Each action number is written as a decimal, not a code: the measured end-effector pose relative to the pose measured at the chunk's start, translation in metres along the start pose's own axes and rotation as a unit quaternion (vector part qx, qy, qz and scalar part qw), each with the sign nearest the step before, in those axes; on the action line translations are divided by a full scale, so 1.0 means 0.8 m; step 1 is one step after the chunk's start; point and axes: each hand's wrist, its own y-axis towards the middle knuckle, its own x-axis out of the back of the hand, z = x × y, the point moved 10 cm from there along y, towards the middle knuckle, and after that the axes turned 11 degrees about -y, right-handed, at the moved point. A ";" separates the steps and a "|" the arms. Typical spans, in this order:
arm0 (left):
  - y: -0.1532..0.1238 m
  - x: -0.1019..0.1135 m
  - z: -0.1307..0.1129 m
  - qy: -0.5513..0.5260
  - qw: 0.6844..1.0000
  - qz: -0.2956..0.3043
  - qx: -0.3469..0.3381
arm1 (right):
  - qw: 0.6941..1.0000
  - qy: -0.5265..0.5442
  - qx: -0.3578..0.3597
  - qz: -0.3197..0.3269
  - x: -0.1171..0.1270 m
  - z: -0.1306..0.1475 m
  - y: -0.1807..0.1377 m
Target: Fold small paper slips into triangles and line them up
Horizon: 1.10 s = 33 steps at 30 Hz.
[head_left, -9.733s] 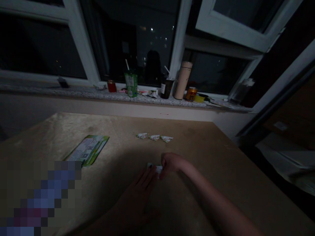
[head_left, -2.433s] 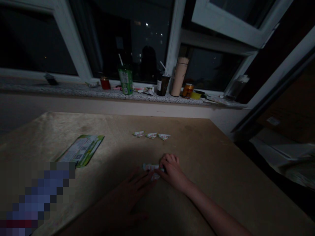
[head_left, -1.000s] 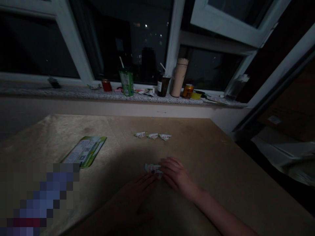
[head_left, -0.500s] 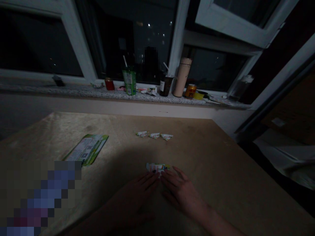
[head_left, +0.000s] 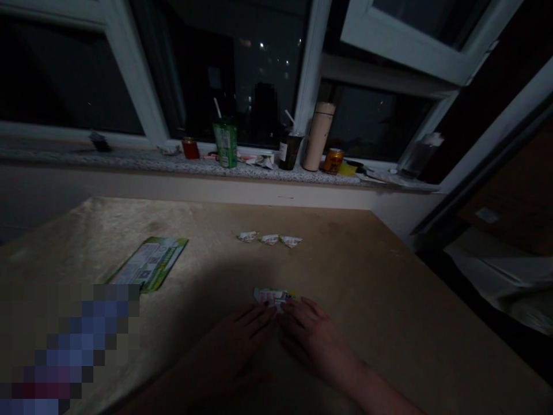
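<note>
A small folded piece of printed paper (head_left: 275, 296) lies on the brown table (head_left: 371, 300) in dim light. My left hand (head_left: 239, 337) lies flat with its fingers stretched out, the tips touching the paper's near left edge. My right hand (head_left: 311, 334) rests beside it, fingers spread, fingertips at the paper's near right edge. Neither hand grips the paper. Farther back, three small folded paper pieces (head_left: 269, 238) sit in a row.
A green and white leaflet (head_left: 149, 263) lies at the left of the table. The stone windowsill (head_left: 129, 164) holds a green cup with a straw (head_left: 226, 143), a dark bottle (head_left: 288, 151), a tall beige flask (head_left: 316, 136) and an orange can (head_left: 333, 161). The table's right edge drops to a dark floor.
My right hand came off the folded paper and drew back toward me, its fingers spreading flat. The left hand stayed at the paper's near edge. The paper now lies uncovered.
</note>
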 end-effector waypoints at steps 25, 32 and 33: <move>0.000 -0.004 0.005 0.034 0.999 -0.007 0.020 | 0.998 0.023 -0.004 -0.056 0.007 -0.009 -0.002; -0.002 -0.008 0.005 0.037 0.999 -0.004 0.015 | 0.997 0.001 -0.010 -0.078 0.009 -0.009 0.003; -0.003 -0.008 0.005 0.035 0.999 -0.004 0.015 | 0.996 -0.002 -0.006 -0.085 0.010 -0.008 0.004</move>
